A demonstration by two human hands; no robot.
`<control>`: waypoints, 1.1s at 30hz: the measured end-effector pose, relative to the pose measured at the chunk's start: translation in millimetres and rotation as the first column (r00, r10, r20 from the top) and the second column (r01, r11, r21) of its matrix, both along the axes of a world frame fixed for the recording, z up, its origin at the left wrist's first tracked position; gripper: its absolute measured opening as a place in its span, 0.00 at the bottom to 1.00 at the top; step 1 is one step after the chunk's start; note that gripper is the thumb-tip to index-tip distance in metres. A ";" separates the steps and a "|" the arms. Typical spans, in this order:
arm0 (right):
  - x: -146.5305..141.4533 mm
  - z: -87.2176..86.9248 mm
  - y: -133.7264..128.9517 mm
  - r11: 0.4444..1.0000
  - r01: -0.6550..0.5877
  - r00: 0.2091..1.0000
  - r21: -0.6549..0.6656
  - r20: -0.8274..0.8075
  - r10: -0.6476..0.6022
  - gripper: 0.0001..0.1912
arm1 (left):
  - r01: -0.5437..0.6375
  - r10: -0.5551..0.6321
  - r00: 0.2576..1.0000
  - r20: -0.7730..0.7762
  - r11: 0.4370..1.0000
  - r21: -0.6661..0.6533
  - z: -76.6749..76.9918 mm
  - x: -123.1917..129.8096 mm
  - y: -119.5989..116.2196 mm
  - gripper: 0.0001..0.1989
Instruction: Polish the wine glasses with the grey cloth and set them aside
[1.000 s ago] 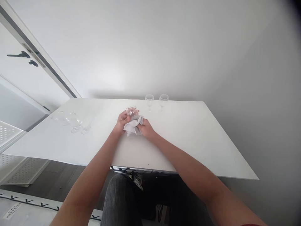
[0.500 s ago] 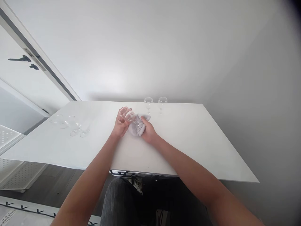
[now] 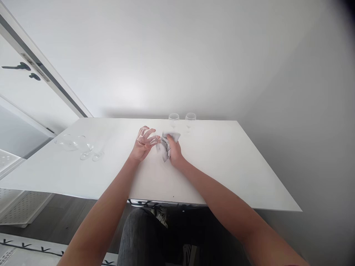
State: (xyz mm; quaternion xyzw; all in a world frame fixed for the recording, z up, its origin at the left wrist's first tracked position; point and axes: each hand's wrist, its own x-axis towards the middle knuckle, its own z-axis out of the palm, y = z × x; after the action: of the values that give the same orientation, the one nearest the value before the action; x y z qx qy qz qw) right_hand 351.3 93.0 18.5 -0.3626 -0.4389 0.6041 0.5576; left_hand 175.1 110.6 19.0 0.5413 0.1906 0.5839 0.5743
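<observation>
over the table [image 3: 222, 166], the left hand [image 3: 141, 150] has its grip round a glass [image 3: 142, 137], stem end at the cloth [image 3: 163, 152] bunched in the right hand [image 3: 175, 151], so wiping looks midway, two standing glasses [image 3: 190, 116] perhaps done, the lying glasses [image 3: 73, 143] perhaps left.

Left hand [image 3: 141, 148] grips tilted glass [image 3: 148, 137], right hand [image 3: 175, 152] pinches bunched cloth [image 3: 163, 150] at its stem end, two upright glasses [image 3: 190, 116] beyond right hand, lying glasses [image 3: 87, 155] left of left hand, on white table [image 3: 222, 166].
</observation>
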 end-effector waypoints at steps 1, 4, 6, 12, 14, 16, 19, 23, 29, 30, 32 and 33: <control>0.2 -0.8 1.5 0.993 -0.061 0.997 -0.104 -0.049 0.056 0.30 | -0.003 0.003 1.000 -0.004 1.000 -0.010 -1.0 -0.8 0.8 0.38; 3.3 -3.9 5.1 0.978 0.018 1.000 -0.208 0.008 -0.017 0.29 | -0.064 0.064 0.998 -0.004 0.997 -0.035 -2.5 -3.8 4.3 0.43; 7.4 -4.9 5.2 0.974 0.222 0.956 -0.040 0.204 -0.209 0.25 | -0.173 0.173 0.984 0.036 0.985 -0.021 -1.4 -5.6 6.9 0.41; 12.3 -2.9 -3.7 0.890 0.029 0.806 0.455 0.516 -0.290 0.03 | -0.367 0.367 0.930 -0.004 0.930 0.004 0.9 -2.1 9.8 0.39; 9.2 -3.1 -8.3 0.855 -0.247 0.685 0.457 0.706 -0.180 0.12 | -0.371 0.370 0.924 -0.091 0.928 0.007 -1.6 1.1 9.1 0.39; 6.1 -3.4 -12.9 0.827 -0.406 0.493 0.388 0.855 -0.159 0.21 | -0.363 0.360 0.920 -0.157 0.932 0.012 -4.1 3.7 8.0 0.38; 3.7 -2.5 -18.5 0.830 -0.455 0.312 0.323 0.931 -0.191 0.26 | -0.332 0.327 0.922 -0.208 0.943 0.012 -5.7 6.2 6.5 0.38; 2.6 1.4 -23.1 0.870 -0.401 0.191 0.285 0.955 -0.225 0.30 | -0.304 0.298 0.922 -0.247 0.953 0.016 -6.3 7.6 6.2 0.38; -0.5 2.3 -25.2 0.888 -0.406 0.022 0.215 0.974 -0.226 0.26 | -0.282 0.283 0.896 -0.341 0.958 0.054 -9.4 9.0 8.5 0.38; -0.8 1.9 -25.7 0.888 -0.409 -0.004 0.208 0.973 -0.230 0.26 | -0.270 0.274 0.897 -0.346 0.961 0.059 -9.8 9.2 8.7 0.40; -0.3 1.4 -27.2 0.891 -0.403 -0.047 0.209 0.967 -0.249 0.27 | -0.245 0.254 0.903 -0.346 0.967 0.070 -10.3 9.2 8.9 0.45; 0.8 1.2 -28.1 0.896 -0.391 -0.070 0.210 0.964 -0.257 0.27 | -0.243 0.255 0.902 -0.347 0.967 0.078 -10.6 8.9 8.7 0.47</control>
State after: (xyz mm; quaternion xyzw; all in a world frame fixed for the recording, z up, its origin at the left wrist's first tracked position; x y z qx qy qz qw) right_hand 352.1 64.9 19.7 -0.5277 -0.8429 0.0566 0.0883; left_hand 184.0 119.3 8.4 0.6181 0.3488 0.5485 0.4421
